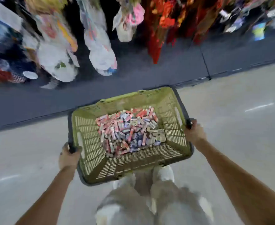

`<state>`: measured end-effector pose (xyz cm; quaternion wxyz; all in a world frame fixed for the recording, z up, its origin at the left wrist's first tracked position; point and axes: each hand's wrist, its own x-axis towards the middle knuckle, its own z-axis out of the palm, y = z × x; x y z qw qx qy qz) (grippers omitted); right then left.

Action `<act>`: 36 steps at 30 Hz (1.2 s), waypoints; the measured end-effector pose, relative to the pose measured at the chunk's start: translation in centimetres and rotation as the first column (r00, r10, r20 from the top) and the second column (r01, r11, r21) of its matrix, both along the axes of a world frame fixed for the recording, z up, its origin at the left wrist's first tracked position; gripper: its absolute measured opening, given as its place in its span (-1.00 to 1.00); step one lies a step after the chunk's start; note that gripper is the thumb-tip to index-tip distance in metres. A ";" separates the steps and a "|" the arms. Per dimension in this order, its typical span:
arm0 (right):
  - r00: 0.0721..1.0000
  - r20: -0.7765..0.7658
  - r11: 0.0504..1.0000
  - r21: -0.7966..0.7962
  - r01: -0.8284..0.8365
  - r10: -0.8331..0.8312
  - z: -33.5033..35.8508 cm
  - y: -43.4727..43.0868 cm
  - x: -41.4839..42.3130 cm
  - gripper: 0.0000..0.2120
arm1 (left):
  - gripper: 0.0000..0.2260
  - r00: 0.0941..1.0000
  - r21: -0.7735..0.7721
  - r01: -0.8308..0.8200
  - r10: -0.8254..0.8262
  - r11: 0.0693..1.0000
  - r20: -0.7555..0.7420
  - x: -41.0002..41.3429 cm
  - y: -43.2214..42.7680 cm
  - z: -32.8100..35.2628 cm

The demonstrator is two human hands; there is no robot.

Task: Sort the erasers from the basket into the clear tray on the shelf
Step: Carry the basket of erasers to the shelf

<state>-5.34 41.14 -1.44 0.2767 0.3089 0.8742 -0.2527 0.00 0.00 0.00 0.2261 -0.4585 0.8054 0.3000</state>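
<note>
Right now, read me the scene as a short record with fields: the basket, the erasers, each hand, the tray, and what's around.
basket: green, slatted, held in both hands above the floor
erasers: heaped in the basket's bottom, in pink, red and blue wrappers
left hand: grips the basket's left edge
right hand: grips the basket's right edge
tray: not in view
goods: hanging ahead, too blurred to identify
</note>
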 end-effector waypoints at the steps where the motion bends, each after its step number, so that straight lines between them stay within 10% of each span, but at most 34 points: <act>1: 0.999 -0.020 0.999 -0.027 0.027 -0.027 -0.6 -0.3 -0.1 -0.65 | -0.70 0.997 0.055 -0.061 0.063 0.997 -0.039 -0.1 0.2 -0.8; 11: 0.950 -0.059 0.940 -0.176 0.291 -0.305 4.7 1.3 1.5 -0.83 | -0.86 0.932 0.308 -0.304 0.349 0.902 -0.102 -1.4 0.9 4.5; 22: 0.744 -0.087 0.735 -0.268 0.623 -0.662 31.9 7.6 12.8 -0.76 | -0.72 0.941 0.178 0.255 -0.202 0.950 -0.271 -3.3 6.1 30.1; 36: 0.258 -0.237 0.324 -0.308 0.894 -0.937 47.8 16.1 21.9 -0.83 | -0.75 0.588 0.168 0.797 -0.680 0.581 -0.438 -17.3 26.7 44.6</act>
